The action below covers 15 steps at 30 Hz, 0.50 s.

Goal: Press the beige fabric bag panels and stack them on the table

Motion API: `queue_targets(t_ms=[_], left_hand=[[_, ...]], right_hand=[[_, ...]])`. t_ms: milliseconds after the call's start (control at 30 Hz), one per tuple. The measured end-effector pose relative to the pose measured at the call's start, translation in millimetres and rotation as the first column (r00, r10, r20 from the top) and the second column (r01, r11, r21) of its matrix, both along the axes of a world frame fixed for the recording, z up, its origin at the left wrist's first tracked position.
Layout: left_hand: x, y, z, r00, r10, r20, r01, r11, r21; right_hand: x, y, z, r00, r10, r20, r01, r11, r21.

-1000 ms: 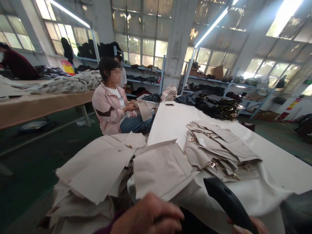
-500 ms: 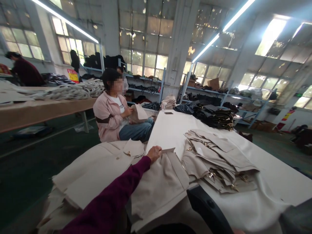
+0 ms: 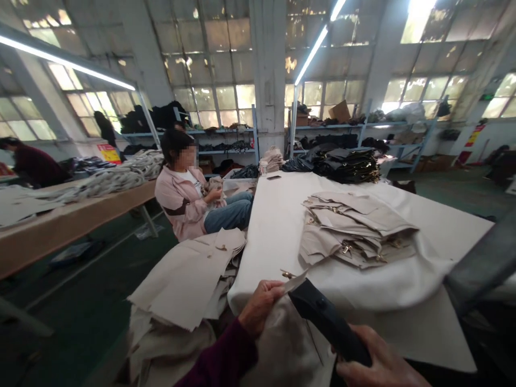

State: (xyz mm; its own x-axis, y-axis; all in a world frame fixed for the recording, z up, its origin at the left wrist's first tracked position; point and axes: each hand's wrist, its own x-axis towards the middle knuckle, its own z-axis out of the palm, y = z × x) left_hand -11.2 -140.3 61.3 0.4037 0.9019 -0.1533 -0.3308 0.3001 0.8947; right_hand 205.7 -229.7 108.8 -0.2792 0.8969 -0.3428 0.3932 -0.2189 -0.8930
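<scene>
At the near edge of the white-covered surface (image 3: 282,215), the person's left hand (image 3: 258,306) is closed on a beige fabric piece (image 3: 286,344), pinching its upper corner where a small metal fitting (image 3: 287,274) sticks out. The cloth hangs down from that grip in front of the person, off the edge of the surface. The right hand (image 3: 379,365) is wrapped around the handle of a black hand tool (image 3: 326,322), whose head lies right against the pinched corner. On the surface beyond sits a stack of beige pieces (image 3: 355,228) with metal clasps, and farther back a pile of dark pieces (image 3: 346,164). To the left, another heap of beige panels (image 3: 185,279) stands beside the surface. A seated co-worker in a pink jacket (image 3: 181,201) holds beige cloth of their own.
</scene>
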Motion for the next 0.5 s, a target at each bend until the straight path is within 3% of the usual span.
queue_targets(t_ms=[167, 367, 500], left_hand=[[13, -34, -8.5, 0.987, 0.035, 0.158, -0.012, 0.99, -0.144], [41, -63, -19.8, 0.98, -0.053, 0.192, 0.087, 0.98, -0.177], [57, -72, -21.1, 0.98, -0.071, 0.187, 0.105, 0.978, -0.178]], right_hand=[[19, -39, -13.2, 0.993, -0.045, -0.11, 0.038, 0.997, -0.062], [48, -76, -22.8, 0.993, -0.024, -0.118, 0.039, 0.992, 0.123], [63, -95, -24.5, 0.989, -0.061, -0.132, 0.074, 0.993, 0.091]])
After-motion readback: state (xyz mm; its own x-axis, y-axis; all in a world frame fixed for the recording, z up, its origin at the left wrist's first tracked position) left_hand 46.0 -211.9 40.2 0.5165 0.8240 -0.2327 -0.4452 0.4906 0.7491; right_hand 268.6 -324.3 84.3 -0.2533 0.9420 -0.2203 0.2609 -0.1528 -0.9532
